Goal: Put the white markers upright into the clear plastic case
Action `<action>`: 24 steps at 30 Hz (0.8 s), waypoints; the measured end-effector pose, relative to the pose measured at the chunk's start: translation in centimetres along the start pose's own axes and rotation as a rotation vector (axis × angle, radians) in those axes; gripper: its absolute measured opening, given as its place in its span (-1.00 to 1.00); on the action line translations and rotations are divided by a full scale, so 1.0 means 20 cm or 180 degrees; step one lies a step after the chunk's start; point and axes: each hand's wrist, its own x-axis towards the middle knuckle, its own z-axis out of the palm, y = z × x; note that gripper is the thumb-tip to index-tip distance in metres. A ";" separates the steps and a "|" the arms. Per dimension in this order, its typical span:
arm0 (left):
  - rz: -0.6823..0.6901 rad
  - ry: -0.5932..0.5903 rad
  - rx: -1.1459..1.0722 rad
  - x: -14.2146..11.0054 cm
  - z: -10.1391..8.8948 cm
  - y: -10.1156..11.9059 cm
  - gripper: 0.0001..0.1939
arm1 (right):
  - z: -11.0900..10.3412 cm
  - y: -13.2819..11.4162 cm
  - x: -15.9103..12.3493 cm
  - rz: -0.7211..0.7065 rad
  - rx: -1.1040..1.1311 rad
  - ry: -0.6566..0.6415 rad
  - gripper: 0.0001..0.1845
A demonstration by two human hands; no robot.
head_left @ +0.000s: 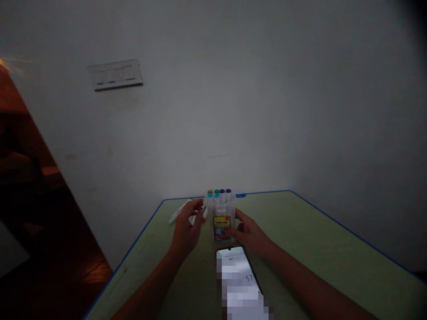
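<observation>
A clear plastic marker box (221,212) stands upright near the far edge of the green table (300,240), with several coloured marker caps sticking out of its top. My right hand (250,234) rests against the box's front lower side, fingers on its label. My left hand (187,230) is just left of the box, its fingers closed around a white marker (203,215) with an orange tip. Two more white markers (179,210) lie on the table beyond my left hand.
A lit phone (240,275) lies on the table between my forearms. The table has a blue edge and abuts a white wall with a switch plate (115,74). Dark wooden floor lies to the left.
</observation>
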 end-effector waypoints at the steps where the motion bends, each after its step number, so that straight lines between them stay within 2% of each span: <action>1: 0.0054 -0.0052 -0.0020 0.00 0.00 0.01 -0.73 | 0.00 0.00 0.00 0.0014 0.0010 -0.0001 -0.42; 4: 0.0106 -0.0235 -0.0095 0.00 0.01 0.01 -0.68 | 0.00 -0.01 0.00 0.0016 0.0063 -0.0022 -0.41; 14: -0.0194 -0.0833 -0.0120 -0.02 0.03 -0.04 -0.56 | 0.00 -0.01 -0.01 0.0065 0.0040 0.0030 -0.36; 18: -0.0391 -0.1071 -0.0304 -0.02 0.03 -0.06 -0.58 | 0.00 -0.03 -0.01 0.0047 0.0075 -0.0005 -0.35; 24: -0.0588 -0.1129 -0.0272 -0.02 0.04 -0.07 -0.58 | 0.00 -0.01 0.00 0.0074 0.0146 -0.0018 -0.40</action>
